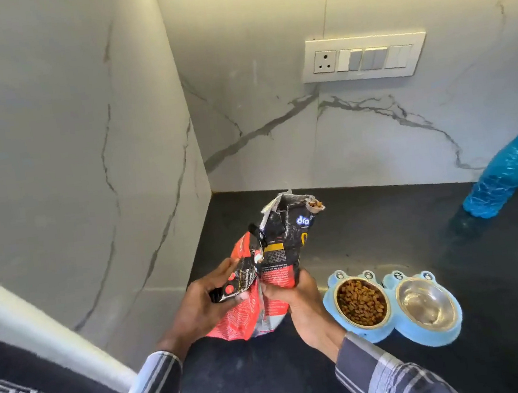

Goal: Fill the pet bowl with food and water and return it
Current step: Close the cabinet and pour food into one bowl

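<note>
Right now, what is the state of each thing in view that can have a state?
Food bag: open at the top, upright, kibble showing at the mouth.
Left hand: holds the bag's folded side.
Right hand: holds the bag's lower part.
Left bowl: filled with kibble.
Right bowl: no food in it; water cannot be told.
Blue bottle: standing on the counter.

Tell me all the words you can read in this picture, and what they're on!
"dro": white letters near the top of the food bag; the rest of the word is cut off by a fold.
Small print on the bag's red and black panels: too blurred to read.
Switch panel, bottle, pet bowl: no words.
</note>
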